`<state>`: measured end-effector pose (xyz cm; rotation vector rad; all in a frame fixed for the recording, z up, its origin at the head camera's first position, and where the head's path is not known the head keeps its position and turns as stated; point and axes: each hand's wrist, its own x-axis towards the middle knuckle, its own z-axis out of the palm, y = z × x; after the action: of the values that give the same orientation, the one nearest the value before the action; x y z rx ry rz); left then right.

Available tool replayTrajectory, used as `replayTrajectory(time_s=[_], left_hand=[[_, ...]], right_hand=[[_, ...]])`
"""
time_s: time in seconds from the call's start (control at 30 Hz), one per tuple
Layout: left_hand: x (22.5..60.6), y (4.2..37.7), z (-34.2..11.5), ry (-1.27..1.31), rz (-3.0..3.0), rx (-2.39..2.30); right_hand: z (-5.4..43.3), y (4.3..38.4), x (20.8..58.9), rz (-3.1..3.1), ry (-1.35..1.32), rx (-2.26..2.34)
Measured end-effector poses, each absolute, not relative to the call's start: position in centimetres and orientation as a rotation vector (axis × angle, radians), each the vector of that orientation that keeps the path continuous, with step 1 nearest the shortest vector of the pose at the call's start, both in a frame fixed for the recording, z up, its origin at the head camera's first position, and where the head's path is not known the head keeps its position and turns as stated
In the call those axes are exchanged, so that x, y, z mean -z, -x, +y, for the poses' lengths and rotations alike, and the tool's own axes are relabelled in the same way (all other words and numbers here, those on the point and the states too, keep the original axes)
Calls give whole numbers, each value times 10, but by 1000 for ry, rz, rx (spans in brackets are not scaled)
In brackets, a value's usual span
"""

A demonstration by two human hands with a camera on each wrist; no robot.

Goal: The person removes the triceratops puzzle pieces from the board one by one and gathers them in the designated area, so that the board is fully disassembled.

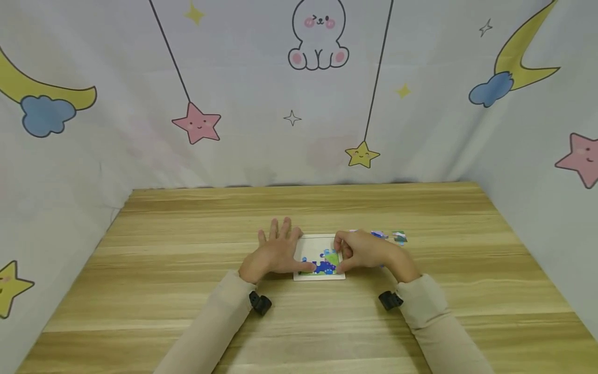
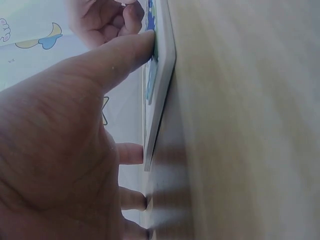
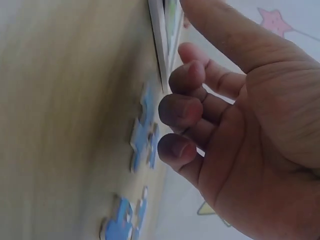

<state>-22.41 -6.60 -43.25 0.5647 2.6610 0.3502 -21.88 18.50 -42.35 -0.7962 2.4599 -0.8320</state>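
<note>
The worktop [image 1: 322, 327] is wood-grained, in pale yellow and brown bands that run from nine o'clock to three. Near its middle lies a white-rimmed tray [image 1: 320, 277]. Loose jigsaw pieces lie directly on the worktop too: from the tray, a green-and-white piece [image 1: 399, 237] and a purple-and-white piece [image 1: 379, 235] sit apart between two and three o'clock. Slivers of others, mostly hidden, show near two and just past three.

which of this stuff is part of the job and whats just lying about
Part of the job: white puzzle tray; joined pieces inside it; loose pieces to its right, some partly behind the right hand.

Just surroundings, apparently: wooden table; patterned backdrop; black wrist cameras.
</note>
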Motion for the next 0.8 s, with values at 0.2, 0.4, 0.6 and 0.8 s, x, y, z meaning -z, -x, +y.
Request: replayTrajectory(time_s=[0.2, 0.4, 0.6, 0.8], left_hand=[[434, 224, -65, -569, 2657, -350], [434, 224, -66, -568, 2655, -344], [434, 225, -66, -570, 2665, -342], [435, 226, -66, -564, 2672, -323]], right_hand=[[178, 215, 427, 2471, 782, 782], [173, 213, 427, 2491, 742, 746], [167, 211, 424, 2535, 734, 726], [164, 209, 423, 2595, 707, 674]])
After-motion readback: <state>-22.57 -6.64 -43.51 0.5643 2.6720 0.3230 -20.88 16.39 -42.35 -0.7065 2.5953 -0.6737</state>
